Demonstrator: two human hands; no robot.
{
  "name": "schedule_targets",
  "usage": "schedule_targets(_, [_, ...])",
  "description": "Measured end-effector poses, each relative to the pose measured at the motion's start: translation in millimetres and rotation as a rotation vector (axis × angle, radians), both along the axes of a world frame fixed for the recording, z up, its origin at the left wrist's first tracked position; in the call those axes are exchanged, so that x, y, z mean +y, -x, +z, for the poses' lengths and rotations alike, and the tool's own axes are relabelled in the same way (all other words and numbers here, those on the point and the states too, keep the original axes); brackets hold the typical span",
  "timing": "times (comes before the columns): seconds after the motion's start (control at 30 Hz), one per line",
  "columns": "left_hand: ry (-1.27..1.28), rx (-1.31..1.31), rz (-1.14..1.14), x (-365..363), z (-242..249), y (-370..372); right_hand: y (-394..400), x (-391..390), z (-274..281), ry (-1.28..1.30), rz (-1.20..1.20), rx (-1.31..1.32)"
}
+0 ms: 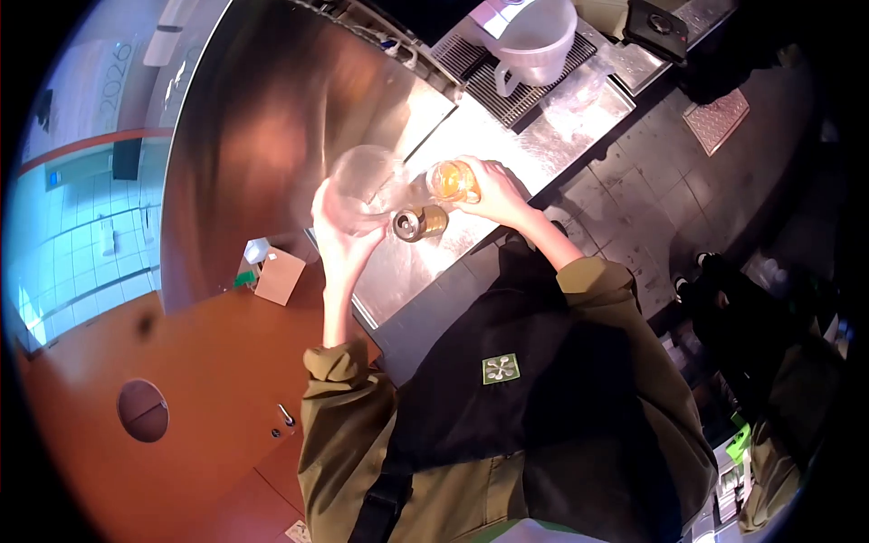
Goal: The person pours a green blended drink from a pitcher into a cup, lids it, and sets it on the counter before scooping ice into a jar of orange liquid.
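Note:
My left hand [340,240] is closed around the side of a large clear round container [367,176], its see-through wall catching the light. In my right hand [493,195] is a small clear glass [450,181] of orange-yellow drink, gripped from its right side. Between the two hands stands a dark and gold drink can [421,223] with its opened top turned up towards me. All three sit at or close over the bright steel counter [398,285].
A large translucent pitcher [534,45] with a handle stands on a black slatted drip mat [516,104] at the far end. A dark device [656,32] is beyond it. An orange-brown door [208,389] lies to the left. Another person [733,308] stands at the right on the tiled floor.

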State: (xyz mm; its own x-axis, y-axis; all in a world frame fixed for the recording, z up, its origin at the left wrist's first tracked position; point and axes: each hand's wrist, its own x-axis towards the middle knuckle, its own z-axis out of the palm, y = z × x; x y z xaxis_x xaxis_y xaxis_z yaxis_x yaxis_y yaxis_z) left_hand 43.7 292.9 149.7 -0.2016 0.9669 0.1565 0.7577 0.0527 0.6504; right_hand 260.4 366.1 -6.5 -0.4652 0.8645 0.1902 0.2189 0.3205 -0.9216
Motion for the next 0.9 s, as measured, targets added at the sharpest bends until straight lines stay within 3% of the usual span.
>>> schedule_targets(0.07, [-0.25, -0.087, 0.03, -21, -24, 15, 0, 0, 2, 0.044, 0.006, -0.012])
schedule_targets(0.23, [-0.346, -0.372, 0.527, -80, -100, 46, -1, 1, 5, 0.115, 0.012, -0.129])
schedule_targets(0.4, [-0.387, -0.376, 0.586, -94, -125, 36, 6, 1, -1, -0.046, -0.055, -0.006])
schedule_targets(0.5, [-0.392, -0.453, 0.618, -95, -123, 33, 4, -3, -2, 0.143, 0.011, 0.075])
schedule_targets(0.6, [-0.303, -0.304, 0.49, -100, -132, 47, 13, -10, -37, -0.083, -0.199, 0.082])
schedule_targets(0.67, [-0.262, -0.443, 0.485, -101, -132, 49, 8, -8, -51, -0.022, -0.063, -0.169])
schedule_targets(0.73, [-0.218, -0.525, 0.443, -100, -125, 48, 7, -12, -55, -0.018, -0.104, -0.247])
schedule_targets(0.9, [-0.243, -0.574, 0.401, -101, -124, 55, 7, -87, -17, 0.102, -0.444, 0.064])
